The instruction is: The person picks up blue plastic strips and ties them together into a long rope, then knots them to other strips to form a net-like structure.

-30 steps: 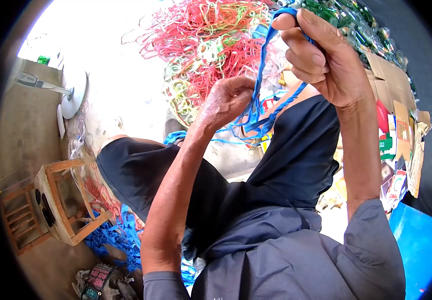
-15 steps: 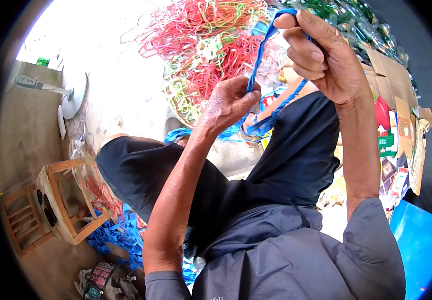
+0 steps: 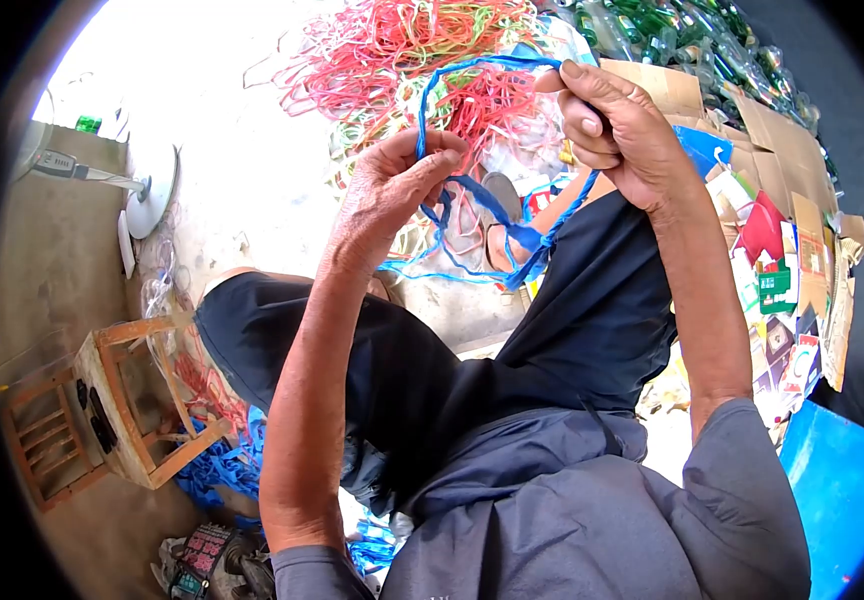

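Note:
A twisted blue plastic cord (image 3: 482, 62) arcs between my two hands above my knees. My left hand (image 3: 392, 185) pinches one stretch of it between thumb and fingers, with loose blue strands hanging below. Higher and to the right, my right hand (image 3: 624, 130) is closed on the cord, its fingers curled. From there the cord runs down to a knotted part (image 3: 542, 242) near my foot. Part of the cord inside each hand is hidden by the fingers.
A heap of red and pale green strips (image 3: 402, 60) lies ahead, with green bottles (image 3: 692, 45) behind to the right. Flattened cardboard (image 3: 787, 150) is at the right, near a blue panel (image 3: 842, 500). A wooden stool (image 3: 152, 400) and blue strips (image 3: 217, 465) are at the left.
My left hand has moved left and slightly up, drawing the cord into a wider arc. My right hand has dropped a little. The loose strands now hang below my left hand.

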A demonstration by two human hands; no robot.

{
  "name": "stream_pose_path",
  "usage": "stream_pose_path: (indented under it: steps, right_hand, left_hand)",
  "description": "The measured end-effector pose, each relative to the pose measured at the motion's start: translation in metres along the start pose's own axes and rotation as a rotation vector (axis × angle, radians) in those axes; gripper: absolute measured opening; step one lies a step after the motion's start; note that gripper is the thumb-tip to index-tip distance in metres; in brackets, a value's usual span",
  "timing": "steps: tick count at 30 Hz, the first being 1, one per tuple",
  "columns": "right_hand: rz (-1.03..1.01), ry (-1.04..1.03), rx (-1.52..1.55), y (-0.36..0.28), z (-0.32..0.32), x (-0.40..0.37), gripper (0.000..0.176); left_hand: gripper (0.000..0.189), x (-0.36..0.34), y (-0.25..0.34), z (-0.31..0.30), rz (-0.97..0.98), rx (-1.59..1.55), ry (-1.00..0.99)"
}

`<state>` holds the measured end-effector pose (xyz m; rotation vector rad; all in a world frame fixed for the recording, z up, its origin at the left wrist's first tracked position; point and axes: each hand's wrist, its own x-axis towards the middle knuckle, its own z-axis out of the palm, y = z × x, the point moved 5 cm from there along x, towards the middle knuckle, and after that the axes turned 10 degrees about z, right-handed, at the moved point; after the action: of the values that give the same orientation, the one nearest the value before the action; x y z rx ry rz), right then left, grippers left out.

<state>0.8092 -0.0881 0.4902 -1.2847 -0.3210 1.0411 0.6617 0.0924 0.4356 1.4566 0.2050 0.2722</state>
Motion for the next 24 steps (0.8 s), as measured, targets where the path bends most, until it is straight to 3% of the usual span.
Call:
stream_pose_path:
  steps: [16, 24]
  right_hand:
    - [-0.011, 0.078, 0.103, 0.008, -0.009, 0.001, 0.033]
    - [-0.025, 0.118, 0.154, 0.006, -0.018, -0.005, 0.032]
  left_hand:
    - [0.042, -0.017, 0.013, -0.016, -0.06, 0.048, -0.086]
    - [0.042, -0.027, 0.007, -0.029, -0.093, 0.252, -0.107]
